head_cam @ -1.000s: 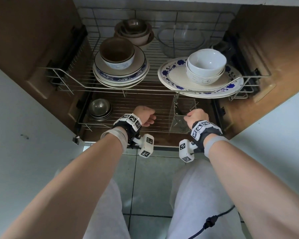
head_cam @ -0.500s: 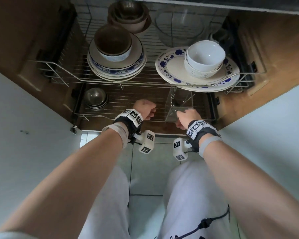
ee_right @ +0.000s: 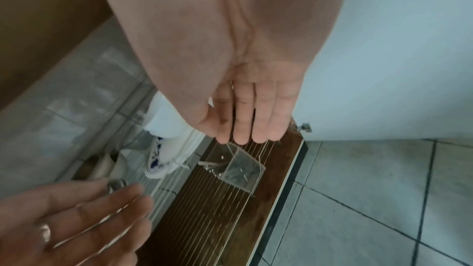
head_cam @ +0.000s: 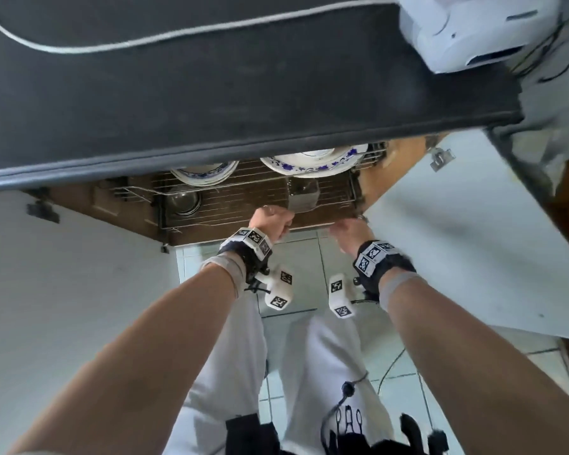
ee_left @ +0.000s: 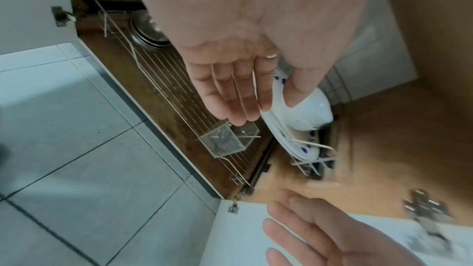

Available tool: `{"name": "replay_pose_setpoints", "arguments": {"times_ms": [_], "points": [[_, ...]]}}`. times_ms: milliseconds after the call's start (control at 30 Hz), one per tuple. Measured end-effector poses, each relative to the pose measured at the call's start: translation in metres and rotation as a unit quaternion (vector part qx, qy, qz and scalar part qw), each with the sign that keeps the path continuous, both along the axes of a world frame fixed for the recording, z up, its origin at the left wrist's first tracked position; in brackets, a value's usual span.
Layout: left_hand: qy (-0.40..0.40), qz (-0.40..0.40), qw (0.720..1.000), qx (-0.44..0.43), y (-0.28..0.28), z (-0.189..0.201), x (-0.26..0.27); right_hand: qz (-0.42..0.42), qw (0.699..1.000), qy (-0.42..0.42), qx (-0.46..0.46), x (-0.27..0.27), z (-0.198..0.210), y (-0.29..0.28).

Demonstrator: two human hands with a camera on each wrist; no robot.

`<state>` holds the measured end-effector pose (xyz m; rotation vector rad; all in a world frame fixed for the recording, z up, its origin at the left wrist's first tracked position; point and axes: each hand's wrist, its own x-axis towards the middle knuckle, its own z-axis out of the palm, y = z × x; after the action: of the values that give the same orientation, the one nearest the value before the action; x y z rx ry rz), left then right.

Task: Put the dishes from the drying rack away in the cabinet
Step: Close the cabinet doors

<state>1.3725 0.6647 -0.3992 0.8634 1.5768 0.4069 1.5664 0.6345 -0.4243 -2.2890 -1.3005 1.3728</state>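
Observation:
Under the dark worktop (head_cam: pixel 243 93) the open cabinet holds two wire racks. The upper rack carries blue-patterned plates (head_cam: pixel 309 164) with a white bowl (ee_left: pixel 307 112) on them, and a second plate stack (head_cam: pixel 204 174). On the lower rack (head_cam: pixel 243 205) sit steel bowls (head_cam: pixel 184 200) and a clear plastic cutlery holder (head_cam: pixel 303 195). My left hand (head_cam: pixel 270 221) and right hand (head_cam: pixel 349 231) hover at the lower rack's front rail. Both wrist views show the fingers (ee_left: pixel 230 98) (ee_right: pixel 250 112) straight and holding nothing. Whether they touch the rail is unclear.
White cabinet doors stand open on the left (head_cam: pixel 63 307) and right (head_cam: pixel 457 241). A white appliance (head_cam: pixel 467 27) and a white cable (head_cam: pixel 178 37) lie on the worktop. The worktop edge overhangs the racks. Tiled floor (head_cam: pixel 309 257) is below.
My view has risen, so the worktop now hides most of the upper rack. Both hands, curled at the lower rack's front before, now have straight fingers.

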Motion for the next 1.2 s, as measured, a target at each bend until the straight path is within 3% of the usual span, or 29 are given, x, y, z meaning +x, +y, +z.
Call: {"name": "replay_pose_setpoints", "arguments": {"times_ms": [233, 333, 400, 500, 667, 967, 1200], "points": [[0.041, -0.034, 0.995, 0.088, -0.019, 0.156, 0.066, -0.089, 0.984, -0.103, 0.118, 0.062, 0.169, -0.046], [0.131, -0.049, 0.977, 0.163, -0.014, 0.205, 0.083, -0.124, 0.955, -0.218, 0.157, 0.094, 0.216, -0.054], [0.228, -0.078, 0.949, 0.205, -0.008, 0.223, 0.093, -0.158, 0.941, -0.267, 0.136, 0.116, 0.234, -0.056], [0.321, -0.147, 0.920, 0.172, 0.003, 0.228, 0.107, -0.178, 0.948, -0.263, 0.035, 0.143, 0.233, -0.063], [0.354, -0.227, 0.904, 0.074, 0.009, 0.213, 0.128, -0.171, 0.947, -0.267, -0.040, 0.155, 0.207, -0.071], [0.339, -0.244, 0.908, 0.036, 0.013, 0.213, 0.137, -0.127, 0.928, -0.343, -0.065, 0.171, 0.207, -0.063], [0.303, -0.265, 0.914, 0.052, 0.013, 0.213, 0.115, -0.106, 0.945, -0.295, -0.096, 0.115, 0.213, -0.073]]}}
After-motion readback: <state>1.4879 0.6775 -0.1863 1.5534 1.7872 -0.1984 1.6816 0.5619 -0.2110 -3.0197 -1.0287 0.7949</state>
